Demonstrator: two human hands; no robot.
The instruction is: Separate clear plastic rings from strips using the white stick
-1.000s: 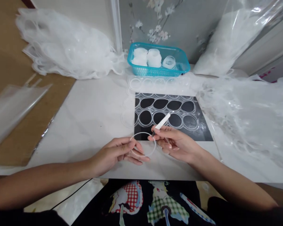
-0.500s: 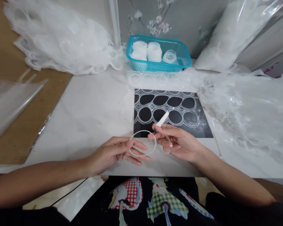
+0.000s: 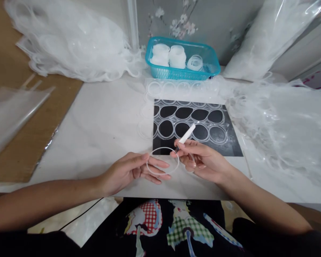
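Observation:
My left hand (image 3: 143,167) pinches a thin, translucent white plastic ring (image 3: 178,165) at its left edge, between thumb and fingers, with the other fingers stretched out behind it. My right hand (image 3: 199,157) grips a slim white-handled tool (image 3: 187,133), its handle pointing up and away. The tool's short dark end is down by the fingertips, close to the ring's upper right edge; whether it touches cannot be made out. A second curved clear strip (image 3: 194,159) shows at the right fingers. Beyond the hands lies a clear sheet of joined rings (image 3: 173,122) on a black mat (image 3: 163,147).
A turquoise basket (image 3: 182,74) holding stacks of white rings (image 3: 177,57) stands at the back. Heaps of clear plastic ring scrap (image 3: 77,43) lie back left and right (image 3: 280,121). Brown board (image 3: 61,103) and clear film (image 3: 18,110) lie left. A filled bag (image 3: 256,46) leans back right.
The view has shifted slightly. The ring has moved a little and the tool's handle leans slightly more to the right; both hands keep their holds.

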